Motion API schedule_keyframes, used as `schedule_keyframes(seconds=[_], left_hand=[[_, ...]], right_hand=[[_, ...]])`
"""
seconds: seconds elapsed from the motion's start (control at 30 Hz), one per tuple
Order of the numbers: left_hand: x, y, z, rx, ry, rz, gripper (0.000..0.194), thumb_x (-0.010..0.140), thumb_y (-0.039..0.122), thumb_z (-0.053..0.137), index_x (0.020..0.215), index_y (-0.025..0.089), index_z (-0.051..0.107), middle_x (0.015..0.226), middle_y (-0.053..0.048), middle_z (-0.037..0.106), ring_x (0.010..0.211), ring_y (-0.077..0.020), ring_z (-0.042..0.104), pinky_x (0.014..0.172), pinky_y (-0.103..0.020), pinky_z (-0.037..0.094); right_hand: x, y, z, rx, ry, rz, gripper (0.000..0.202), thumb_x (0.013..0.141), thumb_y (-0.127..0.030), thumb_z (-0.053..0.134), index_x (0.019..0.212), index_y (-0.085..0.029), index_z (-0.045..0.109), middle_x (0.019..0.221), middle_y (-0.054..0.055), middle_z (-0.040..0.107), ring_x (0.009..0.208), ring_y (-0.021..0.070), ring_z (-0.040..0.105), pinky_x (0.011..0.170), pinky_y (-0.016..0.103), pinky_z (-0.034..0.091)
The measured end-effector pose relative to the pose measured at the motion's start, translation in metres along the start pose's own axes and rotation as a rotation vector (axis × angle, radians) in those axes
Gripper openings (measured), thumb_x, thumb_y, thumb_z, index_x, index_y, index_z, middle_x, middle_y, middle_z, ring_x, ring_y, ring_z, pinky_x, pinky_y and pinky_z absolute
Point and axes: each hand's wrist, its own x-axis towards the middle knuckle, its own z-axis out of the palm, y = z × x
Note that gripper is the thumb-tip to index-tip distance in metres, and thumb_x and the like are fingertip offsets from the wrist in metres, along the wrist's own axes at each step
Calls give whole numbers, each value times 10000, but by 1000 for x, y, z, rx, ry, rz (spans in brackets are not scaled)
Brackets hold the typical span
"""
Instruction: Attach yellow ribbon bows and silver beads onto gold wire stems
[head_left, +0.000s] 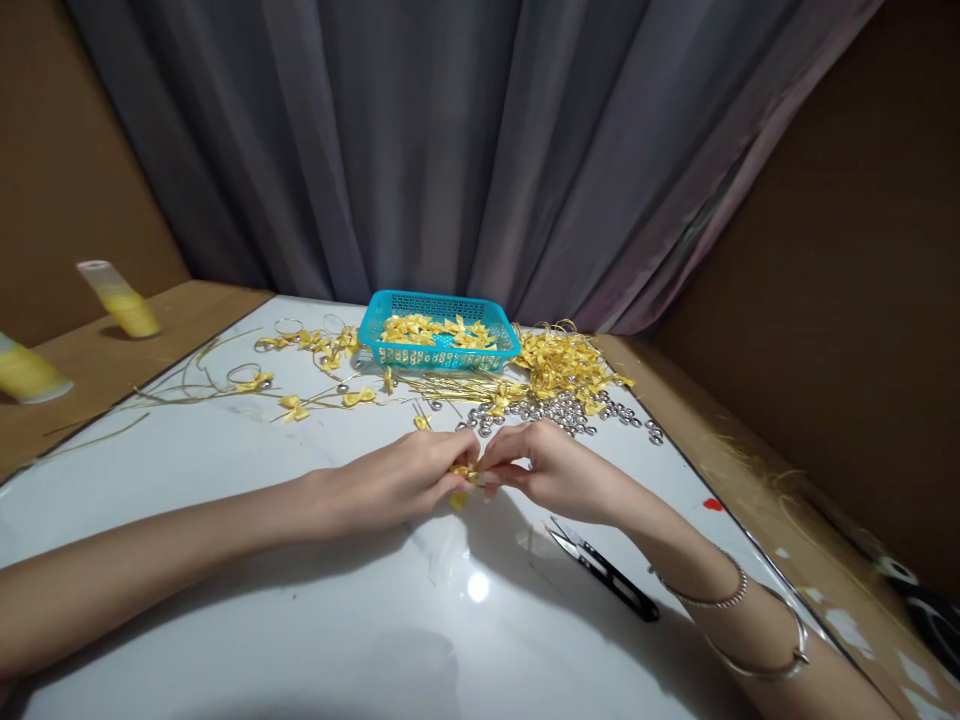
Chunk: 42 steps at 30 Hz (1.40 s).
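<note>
Fingertips [489, 482] of both hands close on a yellow ribbon piece [459, 500], pinched from either side above the middle of a white tabletop [225, 640], as seen from within the room. At far left, a yellow-wound spool [34, 374], cut by the view's edge, and a second spool [129, 310] sit on a brown ledge [22, 440]; both are too blurred for any print to be read. The left arm [172, 540] reaches in low and nearly straight, the back of the left hand [401, 475] turned up, its fingers curled and gripping the ribbon piece against the thumb. Beyond it lie scattered yellow bows [358, 397], some long-tailed. Behind the hands, near a gray curtain [427, 150], a turquoise basket [511, 346] holds more bows, with a bundle of gold strands [457, 386] just before it. The right hand [562, 470] arches at the wrist, fingers angled down, thumb and forefinger nipping the ribbon piece's right end. Past it rise a heap of bows [562, 362] and a spread of silver beads [559, 408]. Black-handled snips [611, 586] lie below the right forearm, which slants in from the lower right wearing a beaded bracelet [741, 588] and a bangle [801, 656]. A red spot [712, 505] marks the tabletop's right side.
</note>
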Motion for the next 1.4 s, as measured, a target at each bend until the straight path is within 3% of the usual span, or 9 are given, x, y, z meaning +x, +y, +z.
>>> schedule_keyframes(seconds=[0.07,0.17,0.37,0.63,0.8,0.9,0.97,1.1,1.4], left_hand=[[-1,1,-1,-48,-10,-7,22,878,183,461,889,170,475,799,-13,582,708,-140,542,601,-246,370],[-1,2,-3,-108,-3,-19,155,845,253,542,955,168,474,893,-38,603,790,-166,566,654,-264,403],[1,0,2,-89,35,9,118,913,216,371,966,167,463,841,-35,594,732,-152,560,641,-272,408],[-1,3,7,-57,46,35,87,916,176,352,956,188,429,836,-22,567,714,-142,549,629,-266,402],[1,4,3,-95,73,26,41,915,199,391,940,186,420,818,-12,572,723,-139,560,645,-269,419],[2,4,0,-127,80,37,37,908,200,418,940,183,426,827,-8,571,731,-132,562,644,-261,427],[2,3,-2,-148,78,44,40,904,197,430,939,178,429,832,-9,567,735,-128,562,646,-257,433],[1,3,-3,-187,51,46,63,909,214,427,954,171,431,833,-16,575,725,-128,565,640,-258,439],[1,8,-7,-240,13,35,69,904,240,417,926,176,429,822,-30,623,718,-139,585,611,-255,433]], right_hand=[[-1,-1,3,-58,42,2,205,790,-74,533,744,-156,715,733,41,690,690,136,585,662,255,415],[-2,-3,6,-136,80,14,205,770,-66,530,711,-160,702,710,38,672,670,131,560,619,246,379],[-6,-5,12,-191,137,63,261,718,9,473,679,-143,681,669,43,648,620,112,516,580,243,324],[-8,-8,16,-211,165,152,257,672,23,467,664,-139,666,614,38,636,557,105,497,554,252,292],[-13,-11,8,-227,179,224,182,716,-25,507,748,-158,627,666,14,644,598,118,529,576,242,329],[-14,-7,1,-143,212,228,175,728,-118,601,897,-153,571,867,49,649,744,150,562,602,240,386],[-12,-4,-4,-38,148,230,201,726,-160,640,914,-150,568,920,59,643,783,153,576,634,242,422],[-6,0,-9,145,7,267,101,748,-222,649,812,-153,614,761,30,648,671,129,585,584,233,435],[-2,7,-7,617,-39,301,215,651,-314,744,690,-139,627,594,1,637,573,108,596,597,252,491]])
